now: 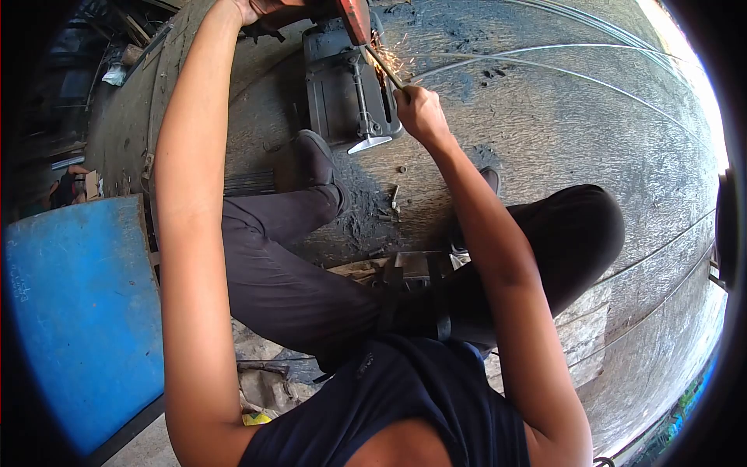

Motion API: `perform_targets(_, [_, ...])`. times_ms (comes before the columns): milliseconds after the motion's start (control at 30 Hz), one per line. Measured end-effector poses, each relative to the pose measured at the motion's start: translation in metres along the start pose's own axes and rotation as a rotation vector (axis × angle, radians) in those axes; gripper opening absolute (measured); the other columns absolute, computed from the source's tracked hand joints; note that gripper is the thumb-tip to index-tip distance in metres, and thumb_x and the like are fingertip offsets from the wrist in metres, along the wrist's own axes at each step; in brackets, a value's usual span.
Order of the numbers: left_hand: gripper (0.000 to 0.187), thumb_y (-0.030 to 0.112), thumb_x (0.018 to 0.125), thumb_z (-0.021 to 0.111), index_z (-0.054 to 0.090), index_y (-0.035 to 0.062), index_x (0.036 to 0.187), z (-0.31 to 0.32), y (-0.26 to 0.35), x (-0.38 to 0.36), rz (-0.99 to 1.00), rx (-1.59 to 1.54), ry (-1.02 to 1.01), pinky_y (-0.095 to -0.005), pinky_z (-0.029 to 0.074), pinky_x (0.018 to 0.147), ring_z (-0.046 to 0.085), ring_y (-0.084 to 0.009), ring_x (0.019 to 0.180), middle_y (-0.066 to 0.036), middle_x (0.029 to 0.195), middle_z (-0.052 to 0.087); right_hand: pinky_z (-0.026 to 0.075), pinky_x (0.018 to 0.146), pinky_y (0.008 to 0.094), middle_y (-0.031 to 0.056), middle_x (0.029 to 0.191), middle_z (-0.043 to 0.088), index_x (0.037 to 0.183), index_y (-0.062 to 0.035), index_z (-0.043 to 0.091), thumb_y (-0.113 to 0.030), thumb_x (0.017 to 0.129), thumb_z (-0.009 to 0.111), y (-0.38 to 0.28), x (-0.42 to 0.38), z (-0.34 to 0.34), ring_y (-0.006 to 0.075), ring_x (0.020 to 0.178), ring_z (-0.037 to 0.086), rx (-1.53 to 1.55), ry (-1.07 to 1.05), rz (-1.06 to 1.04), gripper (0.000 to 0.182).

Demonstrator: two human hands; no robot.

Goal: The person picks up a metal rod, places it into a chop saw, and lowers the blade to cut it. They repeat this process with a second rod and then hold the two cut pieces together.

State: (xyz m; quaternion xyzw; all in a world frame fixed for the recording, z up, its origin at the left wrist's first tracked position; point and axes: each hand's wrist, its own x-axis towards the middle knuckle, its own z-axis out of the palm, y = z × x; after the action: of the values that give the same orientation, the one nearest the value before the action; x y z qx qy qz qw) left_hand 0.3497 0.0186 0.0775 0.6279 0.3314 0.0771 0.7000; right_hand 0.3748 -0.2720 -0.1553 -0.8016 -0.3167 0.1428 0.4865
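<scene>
At the top, a cut-off saw with a red body [354, 19] sits over a dark metal base [323, 97]. The base carries a screw clamp with a pale handle [369, 145]. My left hand [247, 9] is closed on the red saw body; the frame's top edge cuts off part of it. My right hand [422, 114] is wrapped round a thin metal rod [386, 67], whose far end meets the saw by the red guard. Orange sparks [397, 56] fly beside that end. The exact contact point is hard to make out.
Long thin metal rods [545, 48] stretch across the floor [537, 132] to the upper right. Small metal pieces [395, 198] lie between my feet. A blue panel [85, 303] stands at left. My shoe [317, 156] is close to the saw base.
</scene>
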Motion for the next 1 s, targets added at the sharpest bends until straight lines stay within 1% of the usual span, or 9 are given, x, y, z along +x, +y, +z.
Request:
perform_targets(100, [0.042,0.042,0.077,0.062,0.062,0.0078,0.103,0.003,0.000,-0.003,-0.017,0.017,0.097,-0.0547,0.052,0.084,0.060,-0.0243,0.070,-0.008,0.085,0.061,0.051,0.080,0.0526,0.0308,0.079,0.063,0.080,0.0042,0.069,-0.023,0.091,0.058,-0.001,0.000,0.001,0.0486,0.080,0.063,0.032,0.006,0.006,0.031])
perform_targets(400, [0.042,0.042,0.078,0.060,0.061,0.0078,0.103,0.004,0.001,-0.004,0.029,0.054,0.039,-0.0528,0.053,0.081,0.059,-0.0241,0.070,-0.010,0.086,0.061,0.050,0.080,0.0530,0.0319,0.082,0.063,0.084,0.0046,0.069,-0.022,0.091,0.058,-0.003,-0.003,-0.003,0.0488,0.083,0.063,0.032,-0.002,0.015,0.030])
perform_targets(500, [0.042,0.042,0.078,0.060,0.062,0.0079,0.103,0.006,0.001,-0.006,0.020,0.051,0.047,-0.0520,0.053,0.081,0.059,-0.0239,0.070,-0.010,0.086,0.061,0.051,0.076,0.0500,0.0306,0.080,0.064,0.088,0.0045,0.070,-0.025,0.093,0.058,0.002,0.000,-0.007,0.0465,0.081,0.066,0.016,-0.031,0.008,0.033])
perform_targets(567, [0.042,0.042,0.078,0.061,0.061,0.0075,0.103,0.008,0.001,-0.008,0.018,0.060,0.065,-0.0517,0.053,0.080,0.059,-0.0239,0.071,-0.010,0.087,0.061,0.051,0.071,0.0459,0.0284,0.074,0.064,0.091,0.0041,0.071,-0.031,0.095,0.058,0.010,0.003,-0.013,0.0414,0.075,0.068,0.166,-0.135,0.197,0.038])
perform_targets(600, [0.043,0.042,0.078,0.061,0.061,0.0071,0.103,0.009,0.002,-0.009,0.017,0.069,0.083,-0.0513,0.053,0.080,0.060,-0.0239,0.071,-0.010,0.087,0.061,0.049,0.066,0.0424,0.0230,0.066,0.063,0.094,0.0031,0.072,-0.035,0.097,0.056,0.017,0.006,-0.017,0.0340,0.067,0.066,0.174,-0.200,0.220,0.041])
perform_targets(667, [0.043,0.041,0.078,0.062,0.061,0.0064,0.103,0.008,0.003,-0.008,0.012,0.055,0.089,-0.0514,0.053,0.080,0.059,-0.0237,0.071,-0.010,0.086,0.061,0.048,0.066,0.0420,0.0201,0.065,0.061,0.096,0.0022,0.071,-0.036,0.098,0.054,0.014,0.004,-0.025,0.0308,0.066,0.064,0.215,-0.226,0.293,0.042])
perform_targets(767, [0.043,0.040,0.077,0.064,0.060,0.0052,0.101,-0.005,0.000,0.006,-0.013,0.023,0.088,-0.0521,0.054,0.081,0.059,-0.0235,0.070,-0.011,0.084,0.060,0.047,0.067,0.0414,0.0182,0.066,0.061,0.098,0.0013,0.071,-0.037,0.099,0.052,0.024,0.005,-0.023,0.0281,0.067,0.063,0.162,-0.205,0.274,0.043])
perform_targets(900, [0.042,0.040,0.076,0.066,0.059,0.0049,0.099,-0.003,0.000,0.003,-0.016,-0.005,0.126,-0.0530,0.054,0.083,0.058,-0.0234,0.069,-0.011,0.080,0.059,0.048,0.070,0.0425,0.0198,0.069,0.062,0.099,0.0015,0.071,-0.038,0.099,0.050,0.029,0.008,-0.018,0.0311,0.071,0.065,0.149,-0.212,0.276,0.045])
perform_targets(1000, [0.043,0.041,0.076,0.066,0.060,0.0055,0.099,0.004,-0.001,-0.005,-0.007,0.016,0.113,-0.0525,0.054,0.083,0.058,-0.0235,0.069,-0.010,0.080,0.059,0.049,0.074,0.0440,0.0224,0.071,0.063,0.098,0.0014,0.071,-0.038,0.100,0.049,0.033,0.009,-0.014,0.0359,0.075,0.066,0.117,-0.210,0.283,0.045])
